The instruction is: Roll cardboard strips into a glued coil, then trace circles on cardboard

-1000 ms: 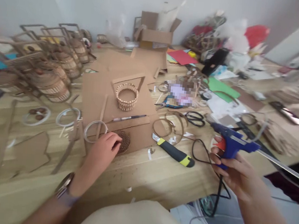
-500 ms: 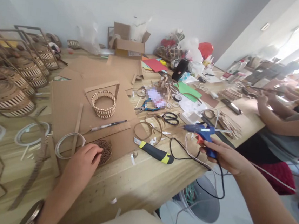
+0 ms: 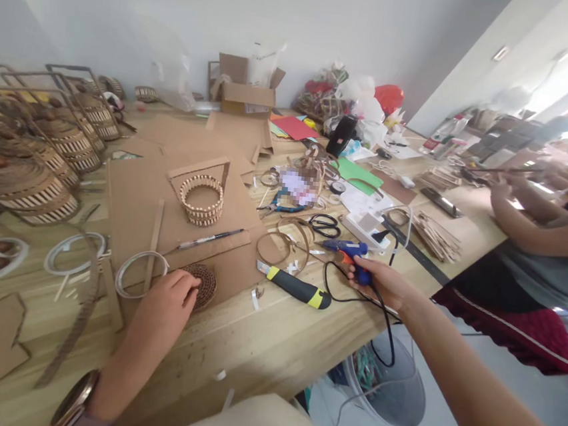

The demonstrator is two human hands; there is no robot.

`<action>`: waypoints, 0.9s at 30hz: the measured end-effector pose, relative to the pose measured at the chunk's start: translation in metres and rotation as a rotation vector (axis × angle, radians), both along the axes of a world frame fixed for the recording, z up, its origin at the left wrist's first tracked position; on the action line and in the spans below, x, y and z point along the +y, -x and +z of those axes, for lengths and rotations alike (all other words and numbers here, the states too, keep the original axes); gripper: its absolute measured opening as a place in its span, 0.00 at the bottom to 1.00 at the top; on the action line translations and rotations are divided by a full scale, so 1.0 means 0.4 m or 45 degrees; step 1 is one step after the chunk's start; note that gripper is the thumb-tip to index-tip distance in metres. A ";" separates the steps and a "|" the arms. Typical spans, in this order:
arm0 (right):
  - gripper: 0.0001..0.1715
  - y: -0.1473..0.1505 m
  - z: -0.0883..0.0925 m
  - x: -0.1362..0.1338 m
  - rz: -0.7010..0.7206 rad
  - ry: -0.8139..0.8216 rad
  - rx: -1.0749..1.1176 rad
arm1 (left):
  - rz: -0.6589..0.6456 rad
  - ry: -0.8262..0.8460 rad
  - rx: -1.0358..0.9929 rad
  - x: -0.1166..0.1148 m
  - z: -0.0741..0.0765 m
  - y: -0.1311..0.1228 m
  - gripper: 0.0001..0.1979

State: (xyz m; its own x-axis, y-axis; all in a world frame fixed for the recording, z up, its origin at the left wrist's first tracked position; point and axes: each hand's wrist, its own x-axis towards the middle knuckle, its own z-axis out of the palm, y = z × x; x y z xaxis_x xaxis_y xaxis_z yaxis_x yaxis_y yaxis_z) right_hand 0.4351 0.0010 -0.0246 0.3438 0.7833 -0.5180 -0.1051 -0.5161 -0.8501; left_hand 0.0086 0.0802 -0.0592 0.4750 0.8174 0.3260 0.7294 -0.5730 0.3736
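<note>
A blue hot glue gun with an orange trigger is gripped in my right hand, low over the table, its nozzle pointing left. My left hand has its fingers curled together at the near-left edge of a brown coiled cardboard disc, partly covering it. The disc lies at the front edge of a cardboard sheet. Farther back on that sheet stands a small round slatted basket ring. A pen rests between ring and disc.
A yellow-black utility knife, black scissors and strip coils lie between my hands. Several slatted baskets crowd the left. A white power strip sits behind the glue gun. Below the table edge is a bin. Another person's arms are at right.
My right hand has brought the glue gun to the left and slightly lower, uncovering the power strip. My left hand stays at the disc. The view has shifted slightly.
</note>
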 end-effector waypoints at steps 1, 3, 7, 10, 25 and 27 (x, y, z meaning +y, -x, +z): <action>0.09 0.001 0.000 0.003 0.019 0.006 -0.062 | -0.001 0.003 0.000 0.000 0.001 0.000 0.12; 0.09 0.001 0.001 0.008 0.055 0.020 -0.224 | -0.006 0.016 0.003 0.001 0.003 -0.002 0.12; 0.09 -0.001 0.022 0.011 0.124 0.045 -0.659 | 0.010 0.055 0.012 -0.002 0.011 -0.006 0.13; 0.08 0.010 0.048 0.006 0.152 -0.003 -0.942 | 0.040 0.093 0.022 -0.008 0.017 -0.011 0.13; 0.13 0.580 -0.041 0.156 0.936 -1.011 -1.218 | 0.108 0.193 -0.202 -0.022 0.066 0.030 0.15; 0.19 0.608 -0.069 0.173 0.936 -1.021 -1.220 | 0.195 0.180 -0.271 -0.034 0.085 0.070 0.16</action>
